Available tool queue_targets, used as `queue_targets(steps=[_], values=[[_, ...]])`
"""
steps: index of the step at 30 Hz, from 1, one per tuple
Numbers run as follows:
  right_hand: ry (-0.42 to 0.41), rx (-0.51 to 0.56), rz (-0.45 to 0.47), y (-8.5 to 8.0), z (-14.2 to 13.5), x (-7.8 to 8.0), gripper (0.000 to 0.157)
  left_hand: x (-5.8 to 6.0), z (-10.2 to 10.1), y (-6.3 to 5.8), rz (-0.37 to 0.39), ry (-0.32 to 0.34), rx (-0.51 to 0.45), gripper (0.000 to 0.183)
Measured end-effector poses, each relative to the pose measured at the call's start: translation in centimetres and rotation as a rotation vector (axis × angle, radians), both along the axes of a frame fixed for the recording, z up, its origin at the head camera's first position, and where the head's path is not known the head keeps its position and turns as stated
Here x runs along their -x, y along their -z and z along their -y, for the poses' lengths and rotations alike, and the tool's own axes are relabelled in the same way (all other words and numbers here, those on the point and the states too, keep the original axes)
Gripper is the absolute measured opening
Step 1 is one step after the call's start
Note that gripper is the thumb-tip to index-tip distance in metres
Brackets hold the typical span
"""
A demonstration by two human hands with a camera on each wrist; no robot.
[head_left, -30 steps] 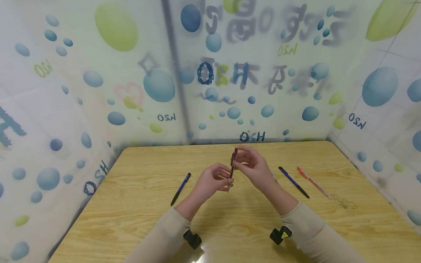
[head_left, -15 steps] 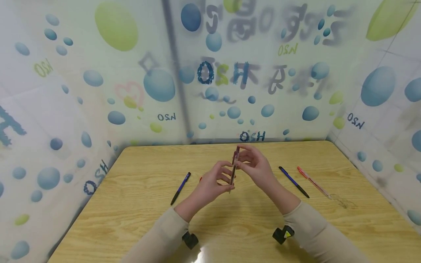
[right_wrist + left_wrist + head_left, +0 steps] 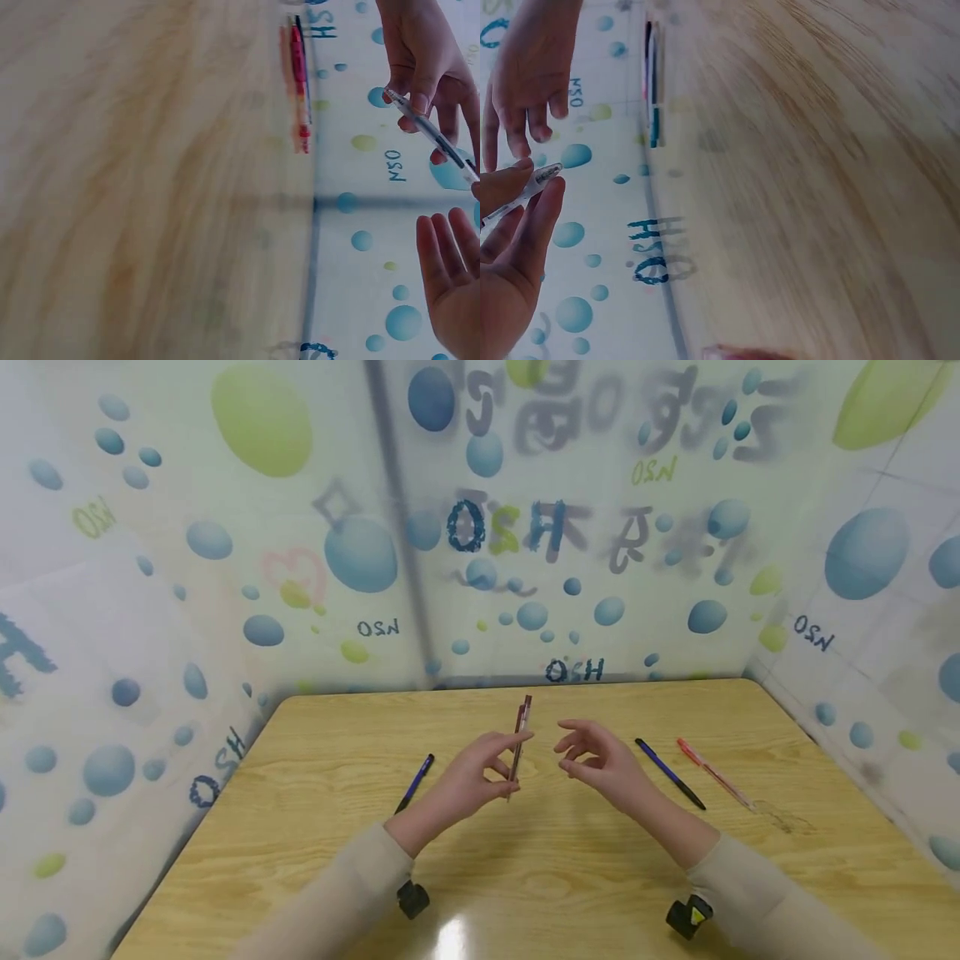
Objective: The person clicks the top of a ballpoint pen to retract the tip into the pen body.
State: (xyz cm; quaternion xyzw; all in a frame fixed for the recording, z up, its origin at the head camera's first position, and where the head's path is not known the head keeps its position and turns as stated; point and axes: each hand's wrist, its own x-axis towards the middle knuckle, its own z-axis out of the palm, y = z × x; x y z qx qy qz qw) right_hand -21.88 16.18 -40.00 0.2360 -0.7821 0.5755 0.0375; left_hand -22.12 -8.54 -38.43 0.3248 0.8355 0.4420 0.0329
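Observation:
My left hand (image 3: 471, 777) holds a slim pen (image 3: 524, 717) nearly upright over the middle of the table, pinching its lower part between thumb and fingers. The pen has a clear barrel with a dark refill and a maroon top with a clip. In the right wrist view, its clear tip (image 3: 397, 97) shows beside the left thumb. Just right of the pen, my right hand (image 3: 606, 766) hovers with fingers loosely bent and nothing in them. A gap separates its fingertips from the pen in the head view.
On the wooden table (image 3: 330, 727), a blue and black pen (image 3: 415, 783) lies partly behind the left forearm. To the right lie another blue and black pen (image 3: 670, 773) and a red pen (image 3: 715, 774). A red pen (image 3: 298, 60) also shows in the right wrist view. A patterned wall hanging stands behind.
My right hand has let go of the pen's top and drawn back to the right. The left hand keeps the pen and has shifted slightly left with it.

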Motion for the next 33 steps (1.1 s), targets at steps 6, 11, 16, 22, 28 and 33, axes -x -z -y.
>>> queue_targets(steps=[6,11,16,22,28,33], values=[[-0.055,-0.102,0.013,0.6,-1.0,-1.2,0.047,0.3,0.7,0.5,0.052,0.007,0.104,0.079],[-0.121,-0.182,0.04,1.1,-1.6,-1.8,0.047,0.8,0.9,1.6,0.088,0.024,0.149,0.077],[-0.2,-0.227,0.035,1.3,-2.1,-2.1,0.047,1.4,1.1,2.6,0.095,0.032,0.226,0.078],[-0.263,-0.277,0.035,1.5,-2.7,-2.3,0.043,2.0,1.0,3.2,0.08,0.039,0.317,0.079],[-0.291,-0.284,0.049,1.8,-3.0,-2.7,0.042,2.7,0.9,3.8,0.113,0.044,0.364,0.08],[-0.305,-0.287,0.044,2.2,-3.3,-2.8,0.042,3.4,0.8,4.3,0.135,0.049,0.377,0.079]])
